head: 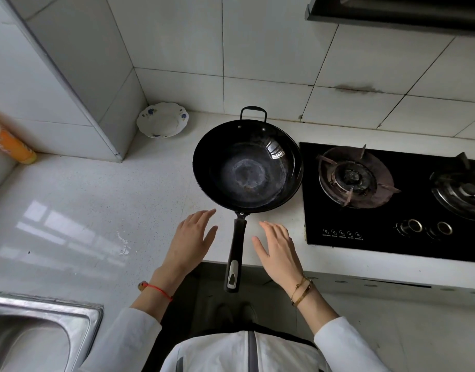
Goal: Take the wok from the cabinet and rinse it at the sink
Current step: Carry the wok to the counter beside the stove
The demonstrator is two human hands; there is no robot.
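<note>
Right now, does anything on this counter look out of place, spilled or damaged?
Yes. The wok sits on the counter with its long handle jutting past the edge, between both open hands. A small puddle lies left of it, and a brown stain marks the wall tiles.

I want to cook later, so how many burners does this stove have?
2: one burner beside the wok, one burner cut off at the frame's right edge; more could lie beyond.

Dark glossy metal wok [247, 167], brushed steel sink [43, 328], speckled polished countertop [96, 205], glossy black hob [392, 237]
</note>
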